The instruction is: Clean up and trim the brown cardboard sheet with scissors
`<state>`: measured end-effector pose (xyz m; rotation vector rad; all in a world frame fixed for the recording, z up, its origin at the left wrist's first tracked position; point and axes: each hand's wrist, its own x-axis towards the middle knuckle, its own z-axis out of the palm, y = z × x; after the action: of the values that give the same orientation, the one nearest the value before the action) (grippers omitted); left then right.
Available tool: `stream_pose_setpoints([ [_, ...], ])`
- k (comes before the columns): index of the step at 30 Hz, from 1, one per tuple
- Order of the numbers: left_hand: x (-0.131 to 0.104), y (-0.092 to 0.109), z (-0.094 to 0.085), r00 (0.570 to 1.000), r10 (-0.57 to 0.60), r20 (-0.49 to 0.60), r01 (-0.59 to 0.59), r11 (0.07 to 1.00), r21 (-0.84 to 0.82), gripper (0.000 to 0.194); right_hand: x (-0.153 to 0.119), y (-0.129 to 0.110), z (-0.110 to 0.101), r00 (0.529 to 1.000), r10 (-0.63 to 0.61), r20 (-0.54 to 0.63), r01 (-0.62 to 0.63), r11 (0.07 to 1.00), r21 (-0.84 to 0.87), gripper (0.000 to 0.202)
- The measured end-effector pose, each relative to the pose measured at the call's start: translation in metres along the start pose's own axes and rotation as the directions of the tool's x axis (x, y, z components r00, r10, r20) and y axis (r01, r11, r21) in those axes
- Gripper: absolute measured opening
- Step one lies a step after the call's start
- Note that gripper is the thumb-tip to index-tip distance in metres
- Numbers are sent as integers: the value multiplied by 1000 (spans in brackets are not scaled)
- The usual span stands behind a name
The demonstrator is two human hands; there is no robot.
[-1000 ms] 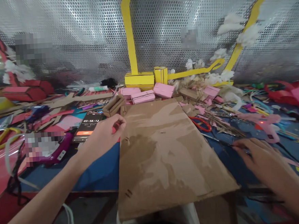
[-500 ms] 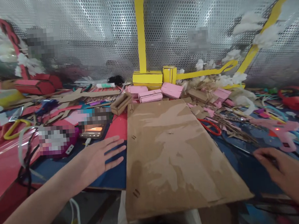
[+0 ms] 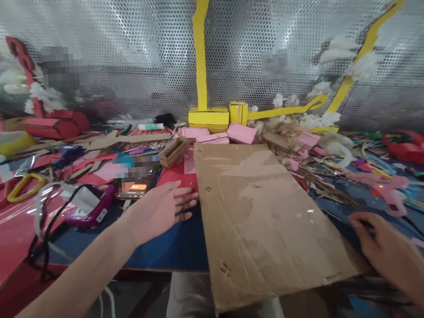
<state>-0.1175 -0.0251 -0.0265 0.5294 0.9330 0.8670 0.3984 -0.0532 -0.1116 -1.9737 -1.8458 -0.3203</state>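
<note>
Left hand (image 3: pixel 161 210) is hovering, fingers splayed; right hand (image 3: pixel 388 243) is pinching a thin tool (image 3: pixel 336 217); bumping could tip the overhanging cardboard (image 3: pixel 260 223).

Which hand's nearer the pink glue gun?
Right. The right hand is just on the near side of the pink glue gun; the left hand is far to its left, beyond the cardboard sheet.

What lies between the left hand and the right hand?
In the head view: a brown cardboard sheet, some blue tabletop, and a thin tool at the right hand.
</note>
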Motion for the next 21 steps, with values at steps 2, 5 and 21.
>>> stream_pose_setpoints([
  [2, 10, -2, 7, 999, 13, 37, -14, 1000, 22, 36, 1, -2, 1, 1000, 22, 13, -23, 999, 45, 36],
  [5, 26, -10, 14, 991, 100, 93, -108, 990, 88, 24, 4, -3, 2, 997, -56, 52, 51, 994, 93, 43],
  [21, 39, -20, 1, 952, 20, 305, -72, 984, 161, 75, 2, -110, -57, 768, -625, 140, 610, 780, 138, 52],
])
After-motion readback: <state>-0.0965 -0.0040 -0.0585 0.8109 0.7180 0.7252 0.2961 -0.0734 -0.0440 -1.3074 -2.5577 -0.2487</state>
